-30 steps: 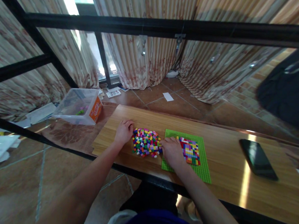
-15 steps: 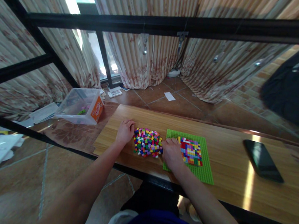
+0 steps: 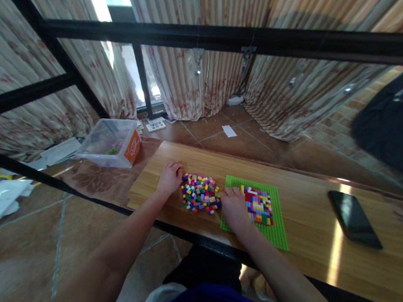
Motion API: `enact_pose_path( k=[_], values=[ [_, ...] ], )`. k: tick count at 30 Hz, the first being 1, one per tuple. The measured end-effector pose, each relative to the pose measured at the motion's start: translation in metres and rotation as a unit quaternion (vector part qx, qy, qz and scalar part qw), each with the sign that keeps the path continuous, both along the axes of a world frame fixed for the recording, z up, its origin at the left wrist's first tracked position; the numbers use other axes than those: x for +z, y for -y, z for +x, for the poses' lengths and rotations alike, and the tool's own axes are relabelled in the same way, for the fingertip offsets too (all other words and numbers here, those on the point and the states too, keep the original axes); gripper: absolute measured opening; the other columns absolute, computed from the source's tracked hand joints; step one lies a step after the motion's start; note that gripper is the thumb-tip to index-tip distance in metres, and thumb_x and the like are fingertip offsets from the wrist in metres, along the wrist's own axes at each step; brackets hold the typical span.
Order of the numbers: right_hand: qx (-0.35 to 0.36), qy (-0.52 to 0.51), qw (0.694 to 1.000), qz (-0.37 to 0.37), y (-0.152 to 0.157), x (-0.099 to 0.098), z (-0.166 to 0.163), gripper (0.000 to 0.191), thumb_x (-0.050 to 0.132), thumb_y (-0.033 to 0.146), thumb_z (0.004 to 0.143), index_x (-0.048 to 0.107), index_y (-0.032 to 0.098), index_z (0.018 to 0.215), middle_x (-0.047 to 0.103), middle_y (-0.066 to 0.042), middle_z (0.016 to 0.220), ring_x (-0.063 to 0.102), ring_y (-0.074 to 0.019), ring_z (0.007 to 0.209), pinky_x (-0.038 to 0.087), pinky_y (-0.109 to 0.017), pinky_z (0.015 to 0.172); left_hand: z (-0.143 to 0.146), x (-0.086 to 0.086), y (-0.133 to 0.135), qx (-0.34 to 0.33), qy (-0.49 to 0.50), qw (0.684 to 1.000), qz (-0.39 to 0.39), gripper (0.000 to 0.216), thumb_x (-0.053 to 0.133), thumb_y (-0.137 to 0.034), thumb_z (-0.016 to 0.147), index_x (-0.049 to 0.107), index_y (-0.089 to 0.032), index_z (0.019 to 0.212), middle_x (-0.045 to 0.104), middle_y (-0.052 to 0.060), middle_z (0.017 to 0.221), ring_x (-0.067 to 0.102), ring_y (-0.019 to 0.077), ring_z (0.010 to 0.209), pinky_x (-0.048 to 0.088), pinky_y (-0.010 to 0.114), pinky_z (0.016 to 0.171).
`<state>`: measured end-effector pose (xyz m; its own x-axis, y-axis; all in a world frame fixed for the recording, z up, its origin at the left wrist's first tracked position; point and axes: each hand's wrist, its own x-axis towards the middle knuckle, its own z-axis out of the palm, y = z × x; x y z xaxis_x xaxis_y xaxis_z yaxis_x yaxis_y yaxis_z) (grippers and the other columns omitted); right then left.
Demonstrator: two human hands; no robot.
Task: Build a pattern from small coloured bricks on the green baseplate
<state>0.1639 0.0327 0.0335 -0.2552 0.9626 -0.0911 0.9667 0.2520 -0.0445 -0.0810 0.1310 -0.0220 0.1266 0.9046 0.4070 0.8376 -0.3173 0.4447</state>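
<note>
Two hands at a heap of tiny bricks beside a half-filled green plate

The right hand (image 3: 232,207) covers the near left corner of the green baseplate (image 3: 276,223), its fingertips hidden at the edge of the brick pile (image 3: 199,193), so whether they pinch a piece cannot be told; the left hand (image 3: 169,178) rests curled against the pile's left side, grip equally unclear; single bricks are too small to tell apart; all lies on a wooden table (image 3: 309,195) over a tiled floor, curtains (image 3: 210,78) behind, a black frame bar (image 3: 230,35) across the view; a phone (image 3: 354,218) lies well to the right, a clear box (image 3: 108,142) to the left; the baseplate lies flat, studs up, edges roughly parallel to the table's front; the pile is roundish, with no clear long axis.
</note>
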Motion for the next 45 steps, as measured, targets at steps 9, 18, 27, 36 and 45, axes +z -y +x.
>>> enact_pose_path(
  k=[9,18,27,36,45],
  values=[
    [-0.001,-0.027,1.000,0.005,-0.006,-0.009,0.010,0.034,0.041,0.007,0.092,0.070,0.014,0.110,0.069,-0.013,0.102,0.057,-0.0237,0.099,0.033,-0.034,0.091,0.000,0.000,0.000,0.000,0.001,1.000,-0.003,0.022,0.048,-0.013,0.088,0.069,-0.017,0.093,0.069,0.010,0.103,0.061,0.0243,0.104,0.050,0.040,0.099],
    [0.020,-0.064,0.998,0.018,-0.008,-0.011,0.009,0.026,0.045,0.010,0.092,0.071,0.014,0.094,0.069,-0.012,0.101,0.055,-0.0240,0.100,0.035,-0.034,0.091,0.000,-0.001,0.000,0.000,0.004,1.000,-0.005,0.022,0.048,-0.014,0.088,0.069,-0.018,0.095,0.069,0.010,0.103,0.061,0.0243,0.104,0.049,0.040,0.100],
    [0.032,-0.071,0.996,0.032,-0.010,-0.006,0.005,0.030,0.045,0.020,0.097,0.071,0.018,0.083,0.069,-0.010,0.095,0.057,-0.0226,0.095,0.037,-0.034,0.089,0.000,-0.002,0.000,0.005,0.004,1.000,-0.001,0.022,0.049,-0.013,0.087,0.069,-0.018,0.095,0.069,0.010,0.105,0.062,0.0243,0.105,0.050,0.040,0.100],
    [-0.060,-0.181,0.982,0.013,-0.008,-0.003,0.007,0.016,0.056,0.022,0.090,0.067,0.020,0.079,0.070,-0.003,0.086,0.061,-0.0160,0.081,0.037,-0.026,0.070,0.000,-0.002,0.000,0.003,0.002,1.000,-0.001,0.022,0.049,-0.013,0.088,0.069,-0.018,0.095,0.069,0.010,0.105,0.061,0.0252,0.106,0.050,0.041,0.101],
    [-0.065,-0.259,0.964,0.011,-0.010,-0.002,0.007,0.030,0.049,0.015,0.091,0.068,0.018,0.115,0.069,-0.009,0.107,0.063,-0.0177,0.095,0.043,-0.027,0.085,0.000,-0.001,0.000,0.001,0.004,1.000,-0.002,0.022,0.049,-0.013,0.088,0.069,-0.018,0.094,0.068,0.010,0.104,0.061,0.0249,0.105,0.050,0.040,0.101]
  ],
)
